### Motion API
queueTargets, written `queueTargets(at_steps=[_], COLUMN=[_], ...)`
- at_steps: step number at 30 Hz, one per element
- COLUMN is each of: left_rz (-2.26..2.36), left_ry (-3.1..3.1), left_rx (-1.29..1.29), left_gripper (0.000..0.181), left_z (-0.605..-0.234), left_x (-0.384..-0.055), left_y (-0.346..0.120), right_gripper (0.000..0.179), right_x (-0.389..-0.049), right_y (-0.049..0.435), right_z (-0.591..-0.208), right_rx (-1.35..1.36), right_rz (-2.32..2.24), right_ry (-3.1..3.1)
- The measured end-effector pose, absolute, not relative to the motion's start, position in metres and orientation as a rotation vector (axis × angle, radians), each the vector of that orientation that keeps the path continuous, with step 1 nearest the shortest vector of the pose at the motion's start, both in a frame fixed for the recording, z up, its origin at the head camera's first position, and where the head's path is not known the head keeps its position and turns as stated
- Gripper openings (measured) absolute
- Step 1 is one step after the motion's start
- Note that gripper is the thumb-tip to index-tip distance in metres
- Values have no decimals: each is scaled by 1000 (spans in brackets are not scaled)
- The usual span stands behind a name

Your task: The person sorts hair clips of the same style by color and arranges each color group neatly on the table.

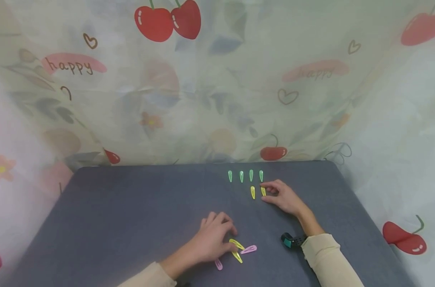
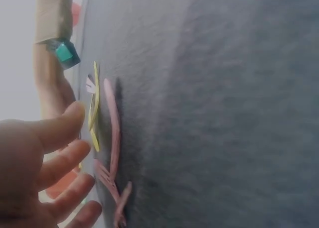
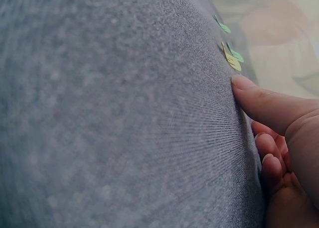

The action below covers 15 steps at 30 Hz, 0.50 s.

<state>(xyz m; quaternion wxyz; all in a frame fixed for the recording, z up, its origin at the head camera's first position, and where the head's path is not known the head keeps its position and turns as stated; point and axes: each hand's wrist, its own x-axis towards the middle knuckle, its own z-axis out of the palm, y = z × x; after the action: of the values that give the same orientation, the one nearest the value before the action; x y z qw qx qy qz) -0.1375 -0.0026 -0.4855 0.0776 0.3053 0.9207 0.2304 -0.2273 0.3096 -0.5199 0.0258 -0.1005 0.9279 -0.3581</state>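
Beige left sleeve [image 1: 149, 276] cuts across the near edge of view, leading to the left hand [image 1: 211, 239], its fingers bent and spread, thumb apart, pinching nothing that I can see. Partly under it on the dark tabletop [image 1: 131, 207] lies a near pink clip [image 1: 219, 264]; the left wrist view shows more pink beside it, some crossing. By the thumb, two loose yellow clips [image 1: 237, 257] lie askew, with a far pink clip [image 1: 249, 249] just to their right. Whether the thumb touches yellow, I cannot tell.

Further off, four green clips [image 1: 241, 176] stand in a row. Nearer than these are a placed yellow clip [image 1: 253, 193] and, to its right, the end yellow clip [image 1: 263, 191], pinched end to end between thumb and forefinger of the right hand [image 1: 283, 196]. A wrist device [image 1: 288, 241] and the right sleeve [image 1: 330, 259] follow.

A twist on letting go could turn the end clip crooked; a curled finger could brush the nearest green one out of line. Crossed clips may snag and drag a neighbour if lifted together.
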Motion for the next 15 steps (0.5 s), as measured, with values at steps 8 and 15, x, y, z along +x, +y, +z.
queueTargets(at_steps=[8,15], left_rz=[657,671], left_ry=[2736,2738], left_rx=[899,928], left_gripper=[16,21], left_z=[-487,-486], left_x=[-144,-146], left_y=[4,4], right_gripper=[47,47], right_x=[-227,-227], right_y=[307,308], right_z=[-519,-520], right_rx=[-302,-295], right_rz=[-1093,-1083], right_ry=[2875,2886])
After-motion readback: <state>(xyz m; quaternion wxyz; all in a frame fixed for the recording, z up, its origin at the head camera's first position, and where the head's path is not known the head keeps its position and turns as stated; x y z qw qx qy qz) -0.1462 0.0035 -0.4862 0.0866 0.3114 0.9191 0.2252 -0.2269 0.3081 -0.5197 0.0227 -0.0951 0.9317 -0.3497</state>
